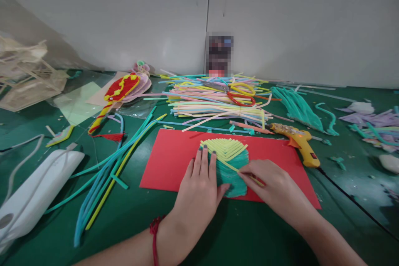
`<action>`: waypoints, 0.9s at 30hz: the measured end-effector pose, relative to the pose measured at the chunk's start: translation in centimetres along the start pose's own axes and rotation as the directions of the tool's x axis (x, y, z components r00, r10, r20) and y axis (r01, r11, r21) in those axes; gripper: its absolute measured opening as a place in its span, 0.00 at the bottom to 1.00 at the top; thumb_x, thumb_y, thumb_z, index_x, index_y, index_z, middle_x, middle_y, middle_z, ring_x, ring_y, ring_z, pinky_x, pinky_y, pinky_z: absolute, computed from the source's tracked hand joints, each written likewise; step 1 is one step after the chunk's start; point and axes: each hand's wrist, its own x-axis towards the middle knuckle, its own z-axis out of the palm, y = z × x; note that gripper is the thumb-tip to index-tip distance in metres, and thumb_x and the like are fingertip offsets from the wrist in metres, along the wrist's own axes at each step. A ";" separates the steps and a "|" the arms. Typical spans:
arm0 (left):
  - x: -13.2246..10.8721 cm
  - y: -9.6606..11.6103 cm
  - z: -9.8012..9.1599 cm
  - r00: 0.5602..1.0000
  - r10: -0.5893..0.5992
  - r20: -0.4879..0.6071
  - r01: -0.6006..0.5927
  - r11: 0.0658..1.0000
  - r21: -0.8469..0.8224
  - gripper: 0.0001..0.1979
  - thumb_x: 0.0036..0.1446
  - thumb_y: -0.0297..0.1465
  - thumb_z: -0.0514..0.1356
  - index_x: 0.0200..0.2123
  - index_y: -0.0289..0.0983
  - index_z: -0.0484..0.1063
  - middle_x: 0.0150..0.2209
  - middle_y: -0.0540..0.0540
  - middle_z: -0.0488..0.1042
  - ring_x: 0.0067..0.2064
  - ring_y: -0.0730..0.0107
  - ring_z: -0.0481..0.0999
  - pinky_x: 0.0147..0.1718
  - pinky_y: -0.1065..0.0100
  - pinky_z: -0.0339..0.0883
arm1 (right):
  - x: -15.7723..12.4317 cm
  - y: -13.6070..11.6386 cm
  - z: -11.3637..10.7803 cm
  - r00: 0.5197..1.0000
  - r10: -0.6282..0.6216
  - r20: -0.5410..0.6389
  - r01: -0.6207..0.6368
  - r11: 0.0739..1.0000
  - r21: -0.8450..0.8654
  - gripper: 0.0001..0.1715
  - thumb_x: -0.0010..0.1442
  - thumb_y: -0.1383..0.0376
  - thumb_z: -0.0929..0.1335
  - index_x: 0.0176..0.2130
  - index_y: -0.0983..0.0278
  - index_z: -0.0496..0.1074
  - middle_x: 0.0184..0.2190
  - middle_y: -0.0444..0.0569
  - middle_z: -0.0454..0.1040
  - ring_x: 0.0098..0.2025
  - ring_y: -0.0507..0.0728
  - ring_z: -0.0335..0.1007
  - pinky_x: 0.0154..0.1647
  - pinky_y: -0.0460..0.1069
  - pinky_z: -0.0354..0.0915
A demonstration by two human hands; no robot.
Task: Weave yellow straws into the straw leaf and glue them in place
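Note:
My left hand [198, 185] lies flat with fingers stretched out, fingertips on the left edge of a teal, rounded fan-shaped piece [233, 185]. Light yellow stems in a V pattern [226, 147] cover the upper part of that piece. A single yellow pipe cleaner [229, 165] runs slantwise across the teal surface below the pattern. Its right part is pinched between the thumb and fingers of my right hand [269, 181], and its left end reaches my left fingertips. Beneath the piece lies a red sheet [168, 158].
Behind the sheet is a pile of coloured pipe cleaners [199, 104] with scissors [240, 93] on top. A yellow hot glue gun [301, 141] rests at the right, its cord trailing off. Loose blue and green stems [102, 174] and a white power strip [40, 191] lie left.

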 end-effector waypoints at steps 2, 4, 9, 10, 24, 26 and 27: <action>-0.1 0.3 0.2 1.000 -0.007 0.014 0.007 1.000 0.004 0.32 0.65 0.46 0.49 0.60 0.25 0.63 0.61 0.27 0.61 0.60 0.44 0.65 0.51 0.52 0.70 | -0.1 0.1 0.1 0.999 0.001 -0.048 -0.001 1.000 -0.007 0.13 0.67 0.63 0.61 0.38 0.60 0.74 0.33 0.48 0.78 0.35 0.54 0.75 0.37 0.48 0.70; -0.2 0.4 0.3 1.000 -0.007 0.017 0.007 1.000 0.001 0.34 0.64 0.47 0.50 0.59 0.24 0.64 0.61 0.26 0.61 0.60 0.42 0.65 0.51 0.51 0.70 | -0.2 0.0 0.2 0.997 0.015 -0.081 -0.014 1.000 0.002 0.13 0.67 0.63 0.61 0.42 0.60 0.74 0.36 0.48 0.78 0.38 0.55 0.76 0.39 0.48 0.71; -0.2 0.4 0.3 0.999 -0.009 0.050 0.011 0.999 -0.032 0.34 0.64 0.47 0.50 0.61 0.24 0.62 0.62 0.26 0.59 0.62 0.42 0.63 0.52 0.50 0.68 | 0.1 -0.8 0.8 0.989 0.090 -0.117 -0.085 0.995 0.048 0.15 0.68 0.62 0.60 0.41 0.59 0.75 0.37 0.49 0.75 0.38 0.53 0.76 0.37 0.44 0.72; -0.2 0.4 0.3 0.998 -0.010 0.060 0.012 0.999 -0.040 0.34 0.64 0.47 0.50 0.61 0.24 0.61 0.62 0.26 0.59 0.62 0.42 0.63 0.52 0.50 0.68 | 0.2 -0.9 0.9 0.986 0.102 -0.129 -0.096 0.994 0.053 0.15 0.67 0.62 0.60 0.41 0.60 0.75 0.37 0.49 0.75 0.38 0.53 0.76 0.37 0.44 0.72; 0.0 0.3 0.4 0.998 -0.012 0.069 0.015 0.998 -0.053 0.33 0.64 0.46 0.50 0.60 0.25 0.62 0.62 0.25 0.60 0.61 0.42 0.63 0.52 0.49 0.67 | 1.4 -0.9 2.7 0.972 0.077 -0.220 -0.055 0.993 0.101 0.13 0.66 0.65 0.62 0.37 0.62 0.76 0.34 0.49 0.77 0.38 0.53 0.75 0.38 0.45 0.72; 0.1 0.2 0.3 0.998 -0.009 0.068 0.013 0.998 -0.060 0.33 0.64 0.47 0.51 0.60 0.25 0.63 0.61 0.26 0.61 0.61 0.41 0.64 0.52 0.49 0.67 | 1.5 -0.8 2.7 0.971 0.007 -0.240 0.006 0.999 0.053 0.14 0.66 0.66 0.61 0.37 0.63 0.76 0.35 0.49 0.78 0.39 0.54 0.75 0.42 0.47 0.72; 0.1 0.2 0.2 0.998 -0.006 0.066 0.011 0.998 -0.063 0.33 0.63 0.47 0.51 0.60 0.25 0.63 0.61 0.26 0.61 0.61 0.41 0.64 0.52 0.50 0.68 | 1.5 -0.8 2.7 0.970 -0.025 -0.241 0.033 0.999 0.029 0.15 0.66 0.67 0.61 0.37 0.63 0.77 0.35 0.50 0.78 0.40 0.54 0.75 0.43 0.48 0.72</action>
